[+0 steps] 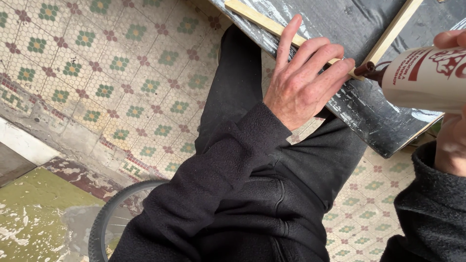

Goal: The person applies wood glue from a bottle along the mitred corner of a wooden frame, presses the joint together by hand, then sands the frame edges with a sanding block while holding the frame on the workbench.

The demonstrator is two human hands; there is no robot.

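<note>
— What are the hands on?

— The left hand (pixel 303 80) lies fingers spread and flat, pressing a thin pale wooden strip (pixel 272 25) onto the dark, paint-streaked grey board (pixel 359 104); it closes round nothing. The right hand (pixel 451 116) is wrapped round a white plastic glue bottle with red print (pixel 427 77), whose brown nozzle (pixel 370 70) touches the corner where that strip meets a second pale wooden strip (pixel 395 29) running up to the right.

— Anything in the way?

— The left fingertips sit just beside the nozzle, crowding the joint. Both black fleece sleeves (pixel 213 179) and black trousers (pixel 238 77) fill the foreground under the board.

— And around?

— A floor of cream tiles with green and maroon flower patterns (pixel 107 63), a black bicycle tyre (pixel 114 213) at lower left, near a worn green patch of ground (pixel 39 213).
</note>
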